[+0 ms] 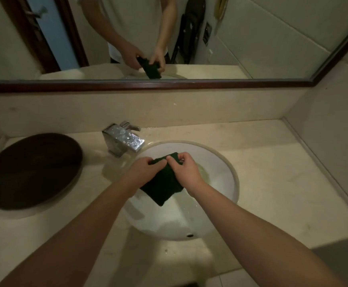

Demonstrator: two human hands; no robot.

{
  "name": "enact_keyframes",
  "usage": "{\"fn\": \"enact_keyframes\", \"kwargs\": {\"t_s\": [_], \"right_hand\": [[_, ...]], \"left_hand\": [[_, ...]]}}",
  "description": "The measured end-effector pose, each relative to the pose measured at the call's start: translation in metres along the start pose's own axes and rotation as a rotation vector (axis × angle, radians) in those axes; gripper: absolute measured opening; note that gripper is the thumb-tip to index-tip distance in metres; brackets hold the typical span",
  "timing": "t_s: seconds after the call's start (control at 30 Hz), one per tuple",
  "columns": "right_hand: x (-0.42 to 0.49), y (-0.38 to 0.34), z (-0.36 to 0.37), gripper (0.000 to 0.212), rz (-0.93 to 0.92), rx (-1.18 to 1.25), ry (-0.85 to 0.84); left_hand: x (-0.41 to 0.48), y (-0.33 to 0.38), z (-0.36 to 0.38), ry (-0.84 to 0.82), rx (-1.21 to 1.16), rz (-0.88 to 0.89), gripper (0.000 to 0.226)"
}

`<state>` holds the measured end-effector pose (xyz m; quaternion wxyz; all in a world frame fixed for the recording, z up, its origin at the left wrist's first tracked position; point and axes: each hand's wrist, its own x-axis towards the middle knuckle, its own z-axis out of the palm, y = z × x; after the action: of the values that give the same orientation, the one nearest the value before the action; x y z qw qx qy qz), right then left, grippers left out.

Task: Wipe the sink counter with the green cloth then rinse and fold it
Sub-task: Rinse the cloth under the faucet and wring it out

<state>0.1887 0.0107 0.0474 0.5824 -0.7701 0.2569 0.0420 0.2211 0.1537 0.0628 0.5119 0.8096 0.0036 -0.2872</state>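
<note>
A dark green cloth (162, 184) hangs over the white sink basin (230, 172), folded to a small rectangle. My left hand (143, 171) pinches its top edge from the left. My right hand (186, 170) grips the same edge from the right, fingers curled over the fabric. The cloth's lower corner dangles free above the bowl. The beige sink counter (272, 183) surrounds the basin and looks wet near the faucet.
A chrome faucet (123, 139) stands at the basin's back left. A dark round bowl (32, 170) sits on the counter's left. A mirror (169, 38) with a dark wooden frame runs along the back wall. A tiled wall closes the right side.
</note>
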Motion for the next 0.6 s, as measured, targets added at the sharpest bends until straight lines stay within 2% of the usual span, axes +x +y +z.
{"fn": "enact_keyframes", "kwargs": {"t_s": [0.03,0.1,0.23,0.37,0.43,0.47,0.53,0.6], "right_hand": [[0.004,0.000,-0.002,0.039,0.014,0.005,-0.014],[0.011,-0.002,-0.007,0.040,0.030,0.010,-0.034],[0.029,-0.002,-0.029,0.025,-0.021,-0.084,-0.045],[0.035,-0.005,-0.043,0.031,-0.108,-0.133,-0.226],[0.038,-0.009,-0.046,0.012,-0.186,-0.166,-0.232],[0.040,-0.012,-0.046,0.006,-0.194,-0.139,-0.237],[0.044,-0.019,-0.047,0.020,-0.181,-0.085,-0.268],[0.048,-0.026,-0.046,0.023,-0.226,-0.117,-0.313]], "left_hand": [[0.000,0.004,-0.004,-0.085,-0.156,-0.041,0.022],[0.001,0.009,-0.007,-0.095,-0.374,-0.061,0.019],[0.007,0.019,-0.005,0.172,-0.625,-0.113,0.011],[0.016,0.022,0.006,0.193,-0.517,-0.138,0.006],[0.026,0.019,0.013,0.251,-0.318,-0.181,0.008],[0.031,0.016,0.015,0.293,-0.200,-0.211,0.015],[0.037,0.012,0.021,0.362,-0.049,-0.251,0.042],[0.034,0.012,0.026,0.384,0.042,-0.170,0.063]]}}
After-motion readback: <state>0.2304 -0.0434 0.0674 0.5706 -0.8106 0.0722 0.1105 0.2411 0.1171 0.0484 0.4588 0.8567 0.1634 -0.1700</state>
